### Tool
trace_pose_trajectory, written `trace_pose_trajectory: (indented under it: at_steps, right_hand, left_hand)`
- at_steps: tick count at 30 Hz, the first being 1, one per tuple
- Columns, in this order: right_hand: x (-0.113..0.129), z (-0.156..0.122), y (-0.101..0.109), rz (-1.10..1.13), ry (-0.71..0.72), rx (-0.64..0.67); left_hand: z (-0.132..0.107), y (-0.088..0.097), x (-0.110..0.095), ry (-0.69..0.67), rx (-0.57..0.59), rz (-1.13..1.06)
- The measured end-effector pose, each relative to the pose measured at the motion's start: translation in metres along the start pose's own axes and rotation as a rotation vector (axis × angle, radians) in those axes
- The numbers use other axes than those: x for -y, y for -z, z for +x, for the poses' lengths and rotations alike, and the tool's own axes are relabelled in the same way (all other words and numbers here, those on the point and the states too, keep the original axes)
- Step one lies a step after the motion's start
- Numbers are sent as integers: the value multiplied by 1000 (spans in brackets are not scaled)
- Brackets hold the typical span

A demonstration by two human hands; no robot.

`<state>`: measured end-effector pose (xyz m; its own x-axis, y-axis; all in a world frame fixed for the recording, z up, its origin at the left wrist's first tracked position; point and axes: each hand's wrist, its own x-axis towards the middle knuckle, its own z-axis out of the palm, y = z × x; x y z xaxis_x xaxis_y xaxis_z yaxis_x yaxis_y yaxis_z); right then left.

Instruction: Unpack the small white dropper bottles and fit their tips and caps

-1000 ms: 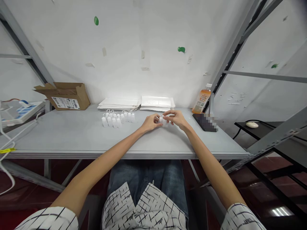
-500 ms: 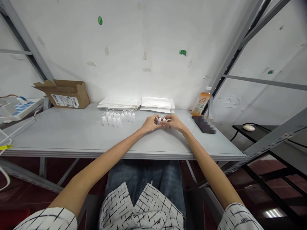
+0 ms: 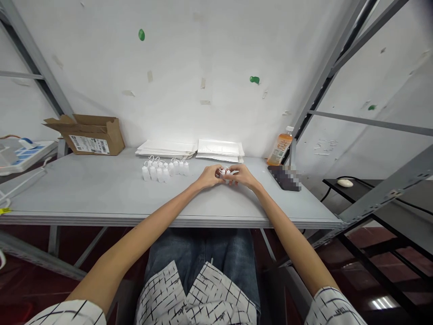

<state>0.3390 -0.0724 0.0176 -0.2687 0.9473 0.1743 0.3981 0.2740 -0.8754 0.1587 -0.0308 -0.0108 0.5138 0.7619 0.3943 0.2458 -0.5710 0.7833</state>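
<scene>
My left hand [image 3: 209, 176] and my right hand [image 3: 241, 175] meet over the grey table [image 3: 101, 194], fingers curled round a small white plastic bottle [image 3: 224, 172] held between them. Both hands pinch it near its cap end; most of the bottle is hidden by the fingers. A cluster of several similar small white bottles [image 3: 163, 169] with looped caps stands on the table to the left of my hands.
Two stacks of white padded envelopes [image 3: 192, 149] lie at the back by the wall. An open cardboard box [image 3: 91, 134] sits back left, an orange drink bottle [image 3: 279, 149] and a dark flat object [image 3: 284, 177] at the right. Grey rack posts frame both sides.
My right hand's fingers, spread above the bottle a second ago, have closed onto it. Both hands stay together at the same spot; the view has shifted slightly.
</scene>
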Motion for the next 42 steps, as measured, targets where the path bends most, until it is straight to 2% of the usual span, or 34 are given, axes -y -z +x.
trace_pose_trajectory:
  at_steps: [9,13,16,19,22,25,28,31,35,39,42]
  right_hand:
    - [-5,2,-2,42,10,17]
    - [-2,0,-2,40,12,3]
    - [-1,-1,-4,45,7,-10]
    - [0,2,-11,49,-1,-17]
    - [3,9,-26,59,19,-8]
    - [12,20,-50,61,49,23]
    - [23,30,-75,37,83,49]
    - [34,39,-95,-13,107,53]
    - [41,49,-112,-59,156,93]
    - [46,57,-125,-81,184,90]
    - [48,61,-133,-72,190,96]
  left_hand:
    - [0,-2,2,-23,21,5]
    - [-1,8,-6,-38,70,35]
    - [-8,29,-20,-73,38,101]
    - [-18,61,-39,-139,-14,131]
    - [-27,99,-55,-148,-144,165]
    - [-33,132,-59,-148,-310,289]
    - [-38,158,-47,-168,-470,437]
    - [-44,181,-23,-187,-650,491]
    - [-61,211,14,-100,-867,484]
    - [-83,237,41,34,-966,481]
    - [-93,247,56,163,-913,500]
